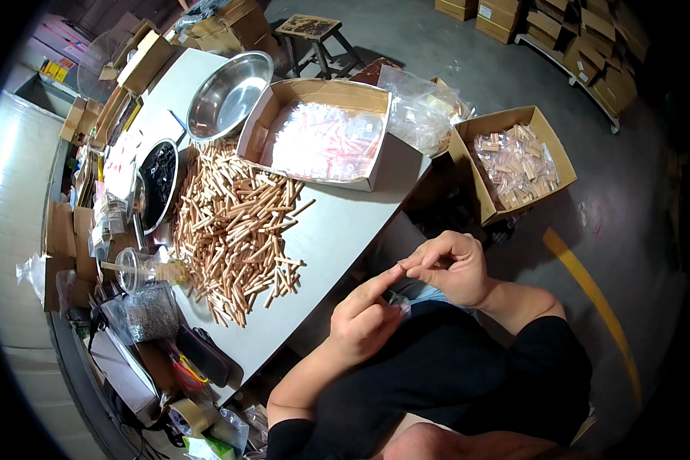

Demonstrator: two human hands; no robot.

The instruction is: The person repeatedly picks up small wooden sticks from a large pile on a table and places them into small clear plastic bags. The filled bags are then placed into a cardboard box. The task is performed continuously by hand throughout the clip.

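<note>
My left hand [363,316] and my right hand [454,268] meet in front of my body, beyond the table's right edge. The left index finger reaches out to touch the right fingertips, while its other fingers curl in. A bit of clear plastic [399,303] sticks out beside the left palm. Thumb and index finger of my right hand are pinched together; what lies between them is too small to make out. Left of my hands, a big heap of short wooden sticks [234,230] covers part of the white table [341,222].
An open carton [372,172] of small clear bags stands on the table beside a steel bowl [234,96]. Another carton [479,180], right of the table, holds bagged wooden pieces. A bowl of black items [159,180], a clear jar [134,270] and packing tape [192,416] line the left side.
</note>
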